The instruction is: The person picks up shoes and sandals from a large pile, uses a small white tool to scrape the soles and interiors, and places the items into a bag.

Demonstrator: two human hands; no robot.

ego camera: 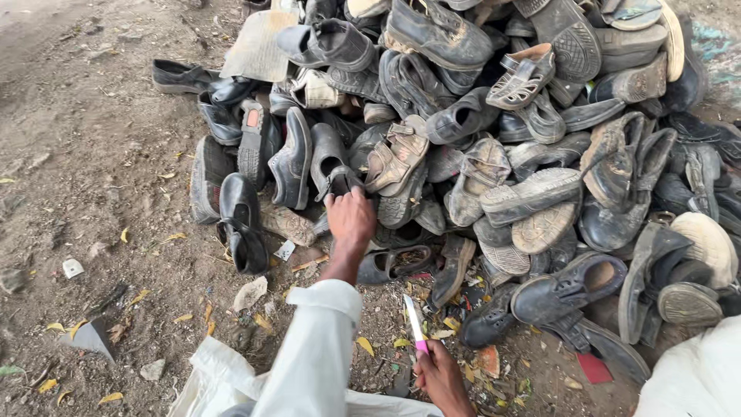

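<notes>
- Left hand [351,218] gripped a black shoe [330,164] at the near edge of the shoe pile [540,139].
- Right hand [441,376] clasped a pink-handled knife [415,323].
- The shoe remained in the pile, uncut; the pile looked largely unworked.

Soft even daylight, faint shadows; sharp focus, slight edge distortion

Right hand [442,380] partly cut off, perhaps gripping knife [415,324].
</notes>
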